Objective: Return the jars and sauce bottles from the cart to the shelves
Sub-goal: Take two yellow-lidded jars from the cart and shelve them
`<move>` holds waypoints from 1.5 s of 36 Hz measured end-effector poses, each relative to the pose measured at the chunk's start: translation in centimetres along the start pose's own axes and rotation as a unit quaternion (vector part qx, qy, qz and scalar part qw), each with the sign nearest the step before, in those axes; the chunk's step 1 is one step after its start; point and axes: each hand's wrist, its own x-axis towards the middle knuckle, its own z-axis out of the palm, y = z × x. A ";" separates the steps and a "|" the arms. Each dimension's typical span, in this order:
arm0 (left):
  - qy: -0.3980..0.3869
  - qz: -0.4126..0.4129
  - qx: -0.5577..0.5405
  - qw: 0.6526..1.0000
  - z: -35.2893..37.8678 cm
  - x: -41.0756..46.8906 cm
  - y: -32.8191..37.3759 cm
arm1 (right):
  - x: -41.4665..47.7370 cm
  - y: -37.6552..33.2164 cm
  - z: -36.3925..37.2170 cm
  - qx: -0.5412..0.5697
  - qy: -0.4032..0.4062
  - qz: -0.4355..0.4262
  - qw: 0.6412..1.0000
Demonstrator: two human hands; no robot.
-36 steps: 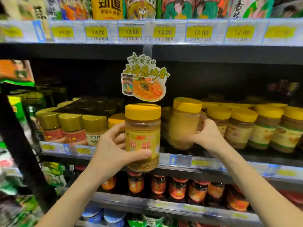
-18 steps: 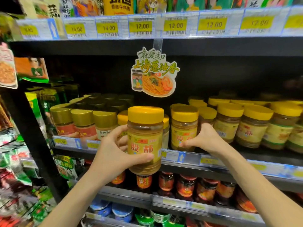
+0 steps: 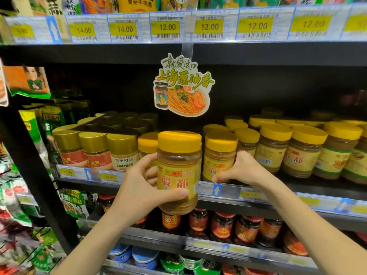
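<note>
Supermarket shelving fills the view, and compared with a second ago the second jar (image 3: 219,155) has come down off the air and now stands on the middle shelf (image 3: 258,193), at the front of the row of yellow-lidded jars (image 3: 301,149). That shelf carries gold-lidded jars (image 3: 95,149) on its left; yellow price tags (image 3: 167,27) line the shelf edge above, a noodle promo sign (image 3: 183,86) hangs from it, and dark red sauce jars (image 3: 222,225) sit on the shelf below. The right hand (image 3: 240,169) stays wrapped around the shelved jar's right side, thumb low on its label, fingers behind. The left hand (image 3: 141,191) still grips the other yellow-lidded jar (image 3: 178,171) upright, thumb across the label's lower part, held in front of the shelf edge and just left of the shelved one.
</note>
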 end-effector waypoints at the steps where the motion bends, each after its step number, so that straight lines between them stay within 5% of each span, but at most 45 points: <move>1: -0.001 0.000 0.001 1.000 0.1 0.0 0.1 | 0.1 0.0 0.1 -0.009 0.001 0.001 1.000; 12: 0.005 0.010 0.008 1.000 2.7 -0.1 1.0 | -1.6 -1.3 -2.8 -0.013 -0.007 -0.039 0.999; 16: 0.000 0.025 0.007 1.000 4.5 0.4 2.2 | -4.2 -3.4 -6.8 0.080 0.055 -0.099 0.990; 20: 0.004 0.039 -0.001 0.999 7.2 0.9 3.6 | -6.7 -5.4 -9.3 0.158 0.010 -0.146 0.977; 24: 0.002 0.059 -0.008 0.998 10.2 1.3 4.7 | -7.7 -6.1 -9.9 0.092 -0.037 -0.145 0.984; 39: 0.013 0.122 0.039 0.992 15.6 2.1 5.1 | -7.9 -5.1 -12.0 -0.020 0.061 -0.126 0.990; 54: -0.030 0.220 0.166 0.961 12.6 2.9 3.5 | -6.3 -6.8 -13.0 0.008 0.068 -0.166 0.984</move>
